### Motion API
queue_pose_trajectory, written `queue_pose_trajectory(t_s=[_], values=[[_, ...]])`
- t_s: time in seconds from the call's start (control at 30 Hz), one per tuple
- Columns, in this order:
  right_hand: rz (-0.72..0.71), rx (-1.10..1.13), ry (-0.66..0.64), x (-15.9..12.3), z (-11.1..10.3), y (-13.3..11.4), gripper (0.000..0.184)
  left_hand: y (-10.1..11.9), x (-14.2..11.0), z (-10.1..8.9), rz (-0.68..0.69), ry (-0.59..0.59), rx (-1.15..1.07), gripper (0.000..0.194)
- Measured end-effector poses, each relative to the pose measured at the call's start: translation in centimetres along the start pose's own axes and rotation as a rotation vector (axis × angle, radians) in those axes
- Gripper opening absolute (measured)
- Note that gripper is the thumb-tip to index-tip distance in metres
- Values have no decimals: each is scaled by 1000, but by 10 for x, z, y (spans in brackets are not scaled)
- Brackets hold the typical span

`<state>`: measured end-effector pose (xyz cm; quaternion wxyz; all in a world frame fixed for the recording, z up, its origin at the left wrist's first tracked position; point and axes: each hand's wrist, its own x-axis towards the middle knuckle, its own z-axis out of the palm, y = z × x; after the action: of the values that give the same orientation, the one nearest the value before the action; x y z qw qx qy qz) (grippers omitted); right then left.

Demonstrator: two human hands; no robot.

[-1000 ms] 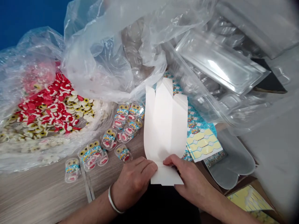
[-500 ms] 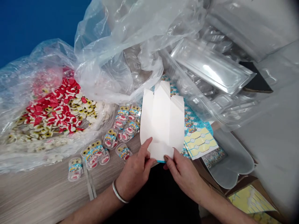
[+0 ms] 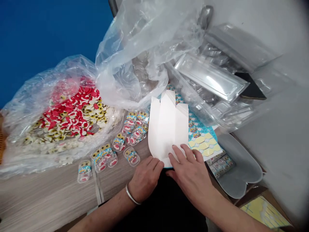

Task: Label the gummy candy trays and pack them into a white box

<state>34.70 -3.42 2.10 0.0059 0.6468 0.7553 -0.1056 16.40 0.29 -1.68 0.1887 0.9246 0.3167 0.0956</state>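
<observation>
A white creased card (image 3: 166, 125), cut into flaps at its far end, lies in front of me with a thin blue edge along its near side. My left hand (image 3: 148, 175), wearing a silver bangle (image 3: 132, 195), has its fingers closed on the card's near left corner. Over the near right part of the card, my right hand (image 3: 189, 172) spreads its fingers, with the thumb low by the near edge. Printed blue sheets (image 3: 194, 124) lie under and beside the card. A yellow-and-white label sheet (image 3: 204, 145) is just right of my right hand.
Several small clear packs (image 3: 118, 141) with printed bands lie on the wooden table (image 3: 48, 196). At left, a plastic bag (image 3: 70, 158) holds red, white and yellow gummy-like pieces (image 3: 74, 109). Clear plastic trays (image 3: 212, 77) pile up at right. A box (image 3: 251, 193) stands low at right.
My right hand has gone from pinching the card's near edge to spreading its fingers over it. My left fingers have curled in at the near corner. The view has shifted slightly.
</observation>
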Motion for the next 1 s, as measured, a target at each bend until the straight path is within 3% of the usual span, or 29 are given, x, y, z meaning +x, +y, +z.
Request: queue_pose_trajectory(t_s=[0.1, 0.33, 0.53, 0.77, 1.0], values=[[-134, 4, -94, 12, 9, -7, 13, -1, -4, 7, -12, 19, 8, 7], [-170, 90, -275, 38, 21, -11, 16, -6, -15, 33, -129, 78, -7, 23], [-172, 22, -352, 41, 15, -15, 19, -8, -21, 48, -153, 259, -38, 42], [-117, -49, -326, 35, 14, -27, 25, -6, -22, 47, -186, 330, -106, 46], [-84, -73, -318, 39, 6, -39, 20, -1, -17, 36, -225, 253, -94, 33]])
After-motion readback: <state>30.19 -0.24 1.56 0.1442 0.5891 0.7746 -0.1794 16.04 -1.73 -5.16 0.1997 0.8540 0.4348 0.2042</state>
